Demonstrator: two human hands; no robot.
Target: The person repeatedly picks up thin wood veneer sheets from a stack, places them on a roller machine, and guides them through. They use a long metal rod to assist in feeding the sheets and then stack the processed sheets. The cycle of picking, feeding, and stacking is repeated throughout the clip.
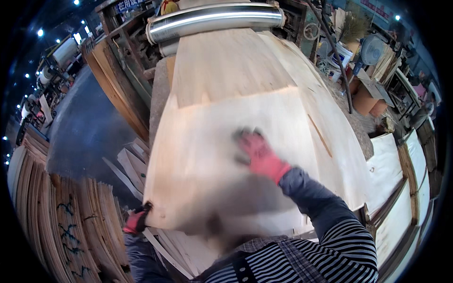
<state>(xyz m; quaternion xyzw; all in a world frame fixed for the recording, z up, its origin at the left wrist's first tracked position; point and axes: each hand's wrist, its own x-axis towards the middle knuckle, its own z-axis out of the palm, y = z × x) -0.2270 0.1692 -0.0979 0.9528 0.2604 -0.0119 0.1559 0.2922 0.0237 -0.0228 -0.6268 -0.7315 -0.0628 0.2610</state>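
A wide, pale wood veneer sheet [212, 137] lies across the bench before me, its far edge under a slightly darker veneer sheet [231, 66]. At the near left corner, my left hand [136, 221], in a red glove with dark fingertips, is closed on the edge of the pale sheet; some of its fingers are hidden. My right hand [259, 154], gloved the same way, is over the middle of the sheet with fingers spread and blurred, holding nothing. Whether its palm touches the wood I cannot tell. The darker sheet reaches up to a shiny metal roller [217, 21].
Stacked veneer [66, 226] stands at the lower left, with loose strips [132, 165] beside the bench. More pale sheets [391, 165] are piled at the right. A fan [373, 49], a cardboard box [365, 99] and a slanting dark pole [337, 56] stand at the far right.
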